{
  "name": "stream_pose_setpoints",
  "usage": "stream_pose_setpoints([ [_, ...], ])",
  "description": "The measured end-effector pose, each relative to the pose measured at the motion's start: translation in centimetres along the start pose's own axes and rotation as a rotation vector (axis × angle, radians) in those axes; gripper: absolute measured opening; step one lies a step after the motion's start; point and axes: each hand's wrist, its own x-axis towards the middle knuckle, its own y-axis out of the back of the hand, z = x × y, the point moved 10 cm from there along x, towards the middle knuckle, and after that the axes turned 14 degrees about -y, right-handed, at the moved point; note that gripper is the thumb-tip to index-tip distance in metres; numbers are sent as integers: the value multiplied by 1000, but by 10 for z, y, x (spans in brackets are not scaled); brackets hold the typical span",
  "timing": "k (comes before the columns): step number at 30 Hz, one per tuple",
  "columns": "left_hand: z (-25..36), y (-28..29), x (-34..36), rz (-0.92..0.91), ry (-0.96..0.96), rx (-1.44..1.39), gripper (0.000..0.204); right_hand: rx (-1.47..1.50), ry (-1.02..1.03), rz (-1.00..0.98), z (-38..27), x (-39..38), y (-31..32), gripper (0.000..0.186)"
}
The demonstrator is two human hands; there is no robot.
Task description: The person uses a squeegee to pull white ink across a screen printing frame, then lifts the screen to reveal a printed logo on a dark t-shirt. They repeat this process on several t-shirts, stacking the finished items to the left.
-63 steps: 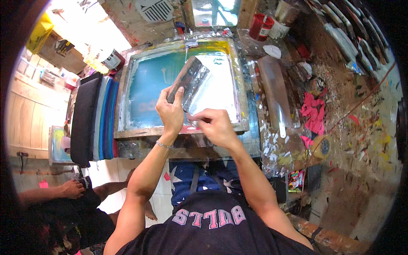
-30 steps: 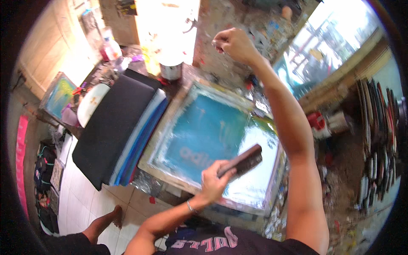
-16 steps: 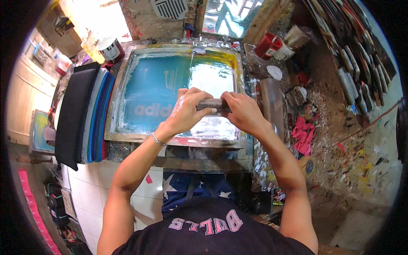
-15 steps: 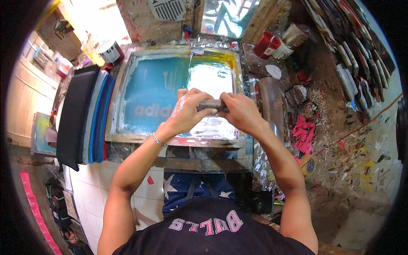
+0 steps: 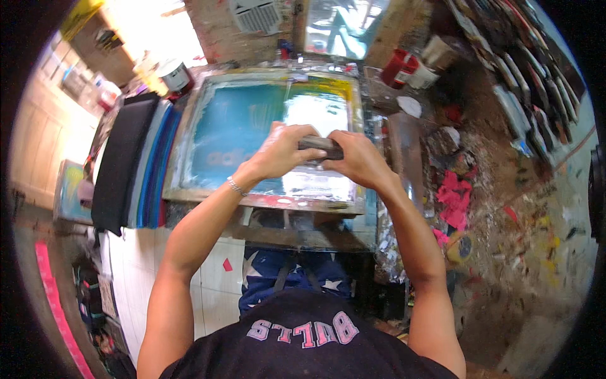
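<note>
Stack of sheets: black and blue stack point(image 5: 125, 161) just beside the left rail; sleeves and elbows would do well to stay off it.
Screen frame: wooden frame point(image 5: 208, 194) on the tabletop point(image 5: 297, 237); probably needs to sit flat and unmoving under the pull.
Blue-green mesh: left part of the screen point(image 5: 230, 117), faint lettering low in it; judged best left free of stray white.
Left hand: point(image 5: 281, 151) fingers curled round the squeegee's left end, thumb along its near face; wrist should follow the pull, not twist it.
Squeegee: dark bar point(image 5: 320, 148), over the white part of the screen, gripped at both ends — whether its lower edge meets the mesh, cannot tell. Steady tilt and one continuous stroke likely give the cleanest pass.
White paint: bright layer point(image 5: 315, 110) behind and in front of the bar; an even film seems the thing to aim for, without ridges at the sides.
Right hand: point(image 5: 356, 158) fingers pinching the squeegee's right end; pressure ought to match the left — otherwise the paint may streak.
Brown board: point(image 5: 405, 142) right of the frame; right forearm passes near it, so elbow room is worth minding.
</note>
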Motion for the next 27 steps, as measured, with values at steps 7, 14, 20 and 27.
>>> stream_pose_setpoints([
  [7, -2, 26, -21, 172, 136, 19, 25, 651, -252, 822, 159, -131, 74, 26],
  [14, -14, 9, -40, 192, 278, -173, 22, -159, -1211, 1072, 356, -242, 74, 36],
  [20, -5, 8, -40, 170, 263, -92, 22, -258, -1272, 846, 419, -239, 45, 34],
  [27, -9, 6, -47, 180, 287, -113, 24, -422, -1152, 566, 423, -223, 29, 20],
])
